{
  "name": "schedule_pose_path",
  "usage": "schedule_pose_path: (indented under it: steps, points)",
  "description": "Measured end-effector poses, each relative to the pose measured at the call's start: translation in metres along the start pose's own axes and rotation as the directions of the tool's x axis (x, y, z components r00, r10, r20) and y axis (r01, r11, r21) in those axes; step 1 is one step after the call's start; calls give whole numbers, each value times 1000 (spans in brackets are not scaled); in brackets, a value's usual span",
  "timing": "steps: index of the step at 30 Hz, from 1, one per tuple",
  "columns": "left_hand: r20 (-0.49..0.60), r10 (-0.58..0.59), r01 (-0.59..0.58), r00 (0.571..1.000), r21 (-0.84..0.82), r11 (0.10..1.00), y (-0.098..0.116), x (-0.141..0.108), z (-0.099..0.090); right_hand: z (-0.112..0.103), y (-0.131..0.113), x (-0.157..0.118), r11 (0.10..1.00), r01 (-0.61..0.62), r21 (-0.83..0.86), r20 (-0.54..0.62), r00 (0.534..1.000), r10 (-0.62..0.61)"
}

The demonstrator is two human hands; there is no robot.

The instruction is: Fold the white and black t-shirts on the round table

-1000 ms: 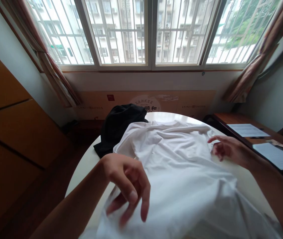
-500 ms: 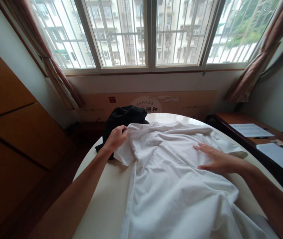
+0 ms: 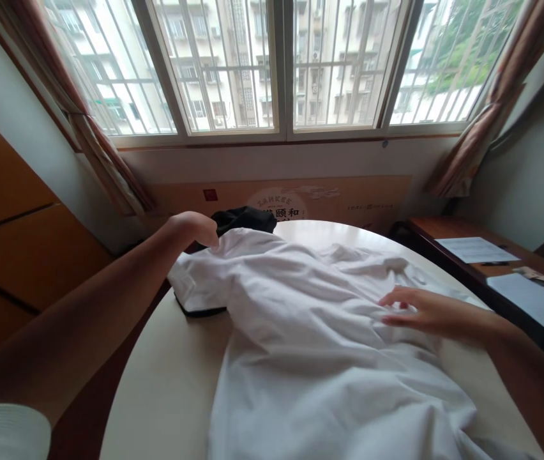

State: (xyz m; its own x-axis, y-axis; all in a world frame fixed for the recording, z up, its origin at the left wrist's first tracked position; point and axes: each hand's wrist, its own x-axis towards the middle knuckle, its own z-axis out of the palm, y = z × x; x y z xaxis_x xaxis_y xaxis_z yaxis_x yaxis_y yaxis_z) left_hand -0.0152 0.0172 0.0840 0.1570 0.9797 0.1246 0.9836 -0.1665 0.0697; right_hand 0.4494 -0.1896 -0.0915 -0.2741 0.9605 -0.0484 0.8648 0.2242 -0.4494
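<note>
A white cloth shirt lies rumpled across the round cream table, its sleeve spread toward the left. My left hand is at the shirt's far edge, with its fingers curled down into the cloth and partly hidden. A black cloth garment lies beneath the far edge of the shirt, and a thin dark strip of it shows under the sleeve. My right hand rests on the shirt's right side, fingers apart and holding no fold.
A wooden desk with papers stands beyond the table on the right. A barred window and a printed board lie behind the table. Orange wooden panels fill the left, and a white ribbed sleeve shows at the lower left.
My left hand has moved left and toward the table's far edge, and the shirt's sleeve has shifted left with it, covering more of the black garment. My right hand stays nearly in place.
</note>
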Motion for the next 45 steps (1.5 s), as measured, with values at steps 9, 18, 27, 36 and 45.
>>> schedule_pose_path:
  steps: [9, 18, 27, 36, 45]
  points:
    - [112, 508, -518, 854, 82, 852, 101, 9, 78, 4, -4, 108, 986, -34, -163, -271, 962, -11]
    - [-19, 457, -451, 889, 137, 882, 130, 59, 80, 32, 22, 175, 949, -205, -238, -132, 975, 178]
    - [65, 266, -271, 962, 81, 959, 109, 70, 76, 27, 27, 197, 908, -332, -255, -171, 940, 295]
    - [269, 243, -197, 932, -187, 963, 3, 31, 14, 31, 28, 196, 893, -359, -272, -188, 930, 316]
    - [-303, 117, -98, 946, 76, 992, 26, 65, 5, 31, 20, 194, 874, -406, -268, -181, 912, 368]
